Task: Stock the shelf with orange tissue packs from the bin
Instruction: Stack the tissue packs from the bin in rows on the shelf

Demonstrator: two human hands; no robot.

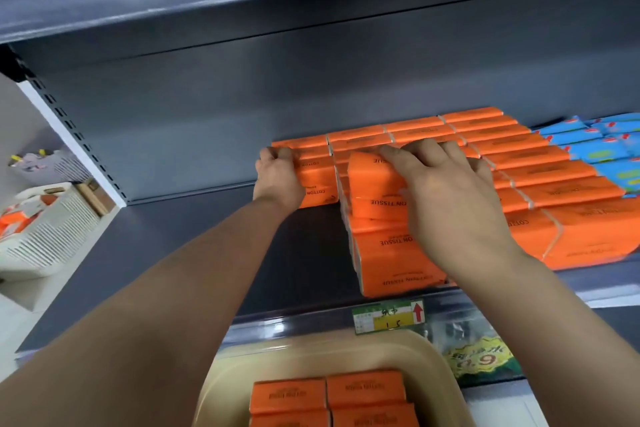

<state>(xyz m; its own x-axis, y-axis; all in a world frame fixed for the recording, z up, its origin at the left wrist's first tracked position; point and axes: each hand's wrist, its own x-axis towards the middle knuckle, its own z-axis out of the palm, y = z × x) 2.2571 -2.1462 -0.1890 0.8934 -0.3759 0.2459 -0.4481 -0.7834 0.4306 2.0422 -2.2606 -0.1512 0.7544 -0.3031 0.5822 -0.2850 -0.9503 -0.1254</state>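
**Inspector:** Head view. Where did the stock stand?

**Stocker:** The orange tissue packs (536,163) lay in rows on the dark grey shelf (166,253), across its right part, from back to front. The loose packs (329,392) lay flat in the beige bin (311,354), below the shelf edge and nearest to me.

**Inspector:** Your left hand?

**Stocker:** My left hand (277,180) was at the left end of the rows. Its fingers were curled over the top of the end pack (318,180), and the palm was against that pack's left face. I had hold of it.

**Inspector:** And the right?

**Stocker:** My right hand (450,198) lay over the next column, which ran to the shelf's front edge. The fingers were bent over the upper edge of a tilted pack (370,173), gripping it. That pack leaned out of line with those beneath it. The thumb was hidden, so I could not tell where it sat.

**Inspector:** Anything adjoining?

**Stocker:** Blue packs (602,149) touched the orange rows on the right. A price label (388,317) sat on the shelf's front rail, under the front column. A white slatted basket (52,229) stood well apart on the left, beyond the shelf upright.
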